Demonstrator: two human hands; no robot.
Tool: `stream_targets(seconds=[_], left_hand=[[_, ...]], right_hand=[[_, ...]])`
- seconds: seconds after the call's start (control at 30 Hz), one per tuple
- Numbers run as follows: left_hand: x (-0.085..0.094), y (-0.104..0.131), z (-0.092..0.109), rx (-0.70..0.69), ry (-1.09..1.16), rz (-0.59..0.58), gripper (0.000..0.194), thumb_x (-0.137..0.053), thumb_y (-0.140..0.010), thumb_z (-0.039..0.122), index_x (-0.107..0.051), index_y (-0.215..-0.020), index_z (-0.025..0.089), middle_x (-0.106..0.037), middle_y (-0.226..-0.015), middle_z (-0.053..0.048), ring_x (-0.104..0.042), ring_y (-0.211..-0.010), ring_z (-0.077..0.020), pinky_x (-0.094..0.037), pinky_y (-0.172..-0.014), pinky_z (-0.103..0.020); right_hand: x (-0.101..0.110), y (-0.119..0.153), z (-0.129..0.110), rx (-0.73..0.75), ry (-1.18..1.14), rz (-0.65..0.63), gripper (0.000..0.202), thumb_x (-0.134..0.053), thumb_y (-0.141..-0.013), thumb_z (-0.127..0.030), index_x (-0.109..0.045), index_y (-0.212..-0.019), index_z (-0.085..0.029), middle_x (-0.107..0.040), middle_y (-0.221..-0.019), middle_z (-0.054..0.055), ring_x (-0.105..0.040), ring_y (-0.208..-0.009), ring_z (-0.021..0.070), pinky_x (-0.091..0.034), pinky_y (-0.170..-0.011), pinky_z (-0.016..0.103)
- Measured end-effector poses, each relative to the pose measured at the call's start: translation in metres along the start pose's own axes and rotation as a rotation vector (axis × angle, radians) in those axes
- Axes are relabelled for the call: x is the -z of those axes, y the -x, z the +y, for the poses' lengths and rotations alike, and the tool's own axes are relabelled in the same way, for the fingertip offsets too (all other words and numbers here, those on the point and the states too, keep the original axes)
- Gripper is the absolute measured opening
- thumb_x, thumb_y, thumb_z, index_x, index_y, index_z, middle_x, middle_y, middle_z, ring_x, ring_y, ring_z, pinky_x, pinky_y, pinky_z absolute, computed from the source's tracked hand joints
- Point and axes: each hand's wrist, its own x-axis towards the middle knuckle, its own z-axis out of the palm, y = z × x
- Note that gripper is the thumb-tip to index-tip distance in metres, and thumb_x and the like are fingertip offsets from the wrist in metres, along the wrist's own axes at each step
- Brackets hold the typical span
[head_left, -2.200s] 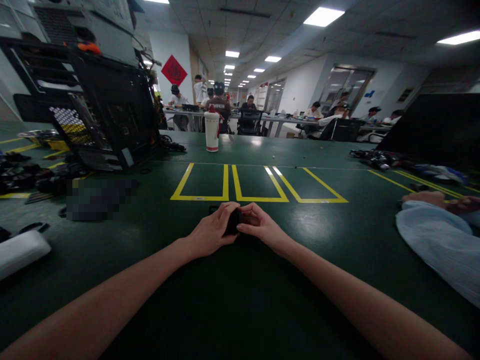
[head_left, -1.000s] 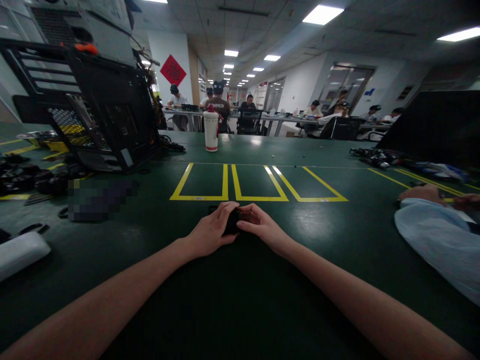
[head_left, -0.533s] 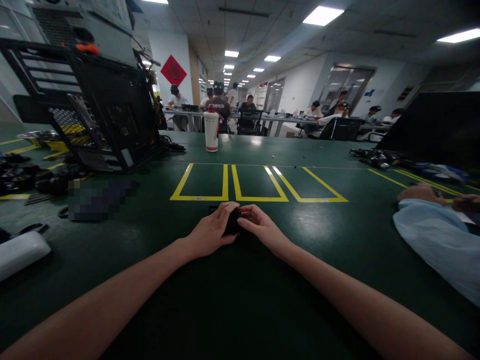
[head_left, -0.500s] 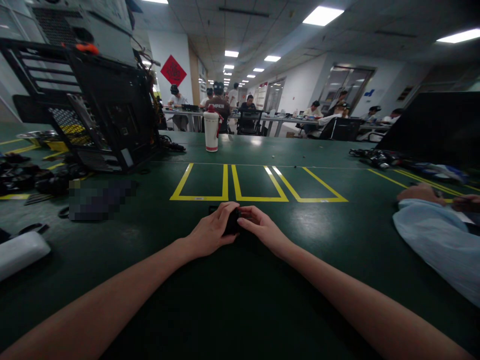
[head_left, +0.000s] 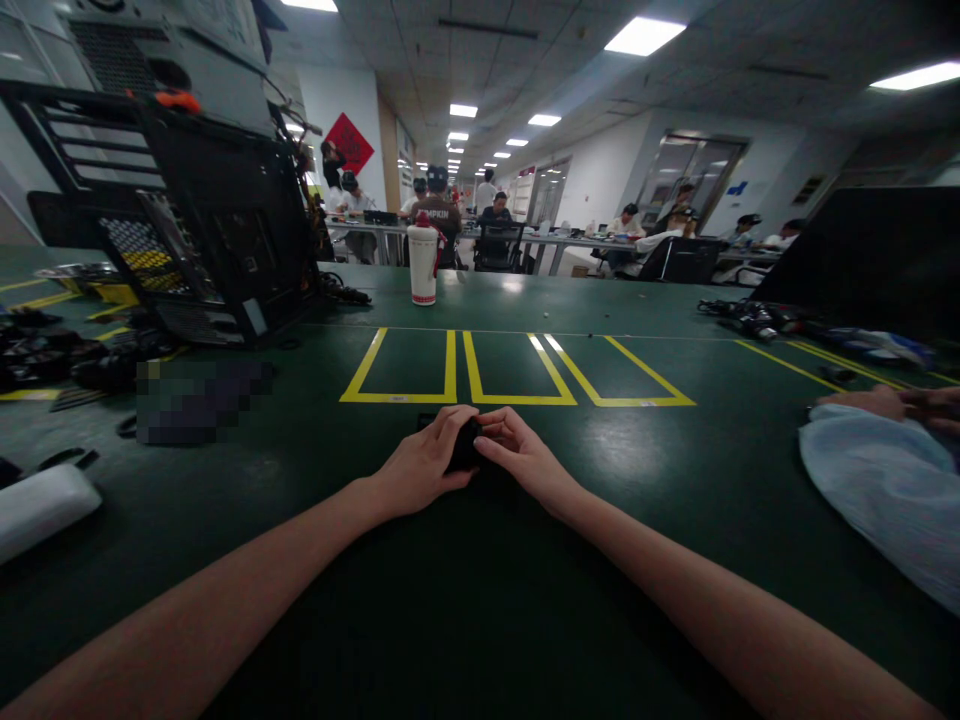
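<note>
A small black object (head_left: 464,447) is between my hands near the middle of the dark green table (head_left: 450,580). My left hand (head_left: 427,458) is curled round its left side, fingers over the top and thumb below. From the right, my right hand (head_left: 525,452) pinches the same object with thumb and fingertips. Its details are too dark to make out, and my left fingers cover part of it. Just beyond the hands lie yellow tape outlines (head_left: 523,399) on the tabletop.
A black computer case (head_left: 247,240) stands at the left, near cables and a white object (head_left: 45,510). A white bottle (head_left: 424,265) stands behind the tape. At the right are another person's sleeve (head_left: 877,480), cables (head_left: 757,318) and a black panel (head_left: 870,260).
My hands and the black object have hardly moved. The other person's sleeve and hands at the right have shifted slightly right. A dark-haired person now shows by the red diamond in the background.
</note>
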Motion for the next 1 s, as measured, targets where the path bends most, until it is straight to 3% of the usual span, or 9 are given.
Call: stream_targets(seconds=[0.17,0.33,0.5,0.67,0.9,1.0], left_hand=[[-0.0006,0.0007,-0.0007,-0.002,0.004,-0.001,0.067,-0.057,-0.073,0.024,-0.015,-0.125,0.028,-0.032,-0.126,-0.007,-0.045,-0.107,-0.025,-0.044,-0.082,-0.045],[0.0001,0.0013,-0.0009,0.008,0.014,-0.018,0.07,-0.059,-0.07,0.021,-0.015,-0.124,0.029,-0.032,-0.126,-0.006,-0.044,-0.108,-0.0258,-0.044,-0.082,-0.045],[0.0007,0.0003,0.0006,0.001,0.014,-0.004,0.067,-0.058,-0.073,0.024,-0.015,-0.124,0.028,-0.032,-0.125,-0.006,-0.044,-0.107,-0.0243,-0.044,-0.083,-0.044],[0.0013,0.0005,0.0015,0.007,0.003,-0.011,0.068,-0.058,-0.073,0.023,-0.015,-0.125,0.028,-0.032,-0.125,-0.006,-0.046,-0.106,-0.0238,-0.044,-0.083,-0.043],[0.0017,0.0014,0.0009,0.017,0.005,-0.033,0.072,-0.06,-0.07,0.02,-0.014,-0.125,0.029,-0.032,-0.126,-0.005,-0.047,-0.103,-0.0245,-0.045,-0.081,-0.044],[0.0005,0.0003,0.0004,0.007,0.003,-0.014,0.071,-0.059,-0.07,0.021,-0.015,-0.124,0.028,-0.032,-0.126,-0.006,-0.044,-0.107,-0.0251,-0.044,-0.083,-0.044]], right_hand=[[0.0016,-0.0016,-0.0005,-0.046,0.019,-0.01,0.026,-0.058,-0.072,-0.026,-0.049,-0.096,-0.019,-0.054,-0.097,0.004,-0.052,-0.096,0.0165,-0.039,-0.089,0.037],[0.0025,0.0007,-0.0001,0.034,-0.053,-0.092,0.035,-0.065,-0.065,-0.02,-0.045,-0.095,-0.023,-0.053,-0.099,0.001,-0.052,-0.097,0.016,-0.04,-0.089,0.037],[-0.0002,0.0015,-0.0007,0.036,-0.032,-0.032,0.02,-0.057,-0.073,-0.027,-0.047,-0.09,-0.022,-0.053,-0.093,0.001,-0.053,-0.091,0.0153,-0.043,-0.081,0.034],[0.0001,-0.001,0.0005,-0.042,0.027,0.018,0.027,-0.056,-0.073,-0.031,-0.048,-0.097,-0.02,-0.054,-0.095,0.003,-0.053,-0.092,0.0167,-0.042,-0.084,0.036],[0.0014,0.0015,-0.0001,0.014,-0.053,-0.072,0.034,-0.064,-0.066,-0.019,-0.045,-0.094,-0.023,-0.052,-0.1,0.001,-0.052,-0.096,0.0157,-0.041,-0.086,0.035],[-0.0008,0.0021,-0.0008,0.041,-0.063,-0.058,0.026,-0.061,-0.069,-0.022,-0.045,-0.09,-0.022,-0.052,-0.095,0.0,-0.053,-0.093,0.0146,-0.043,-0.083,0.033]])
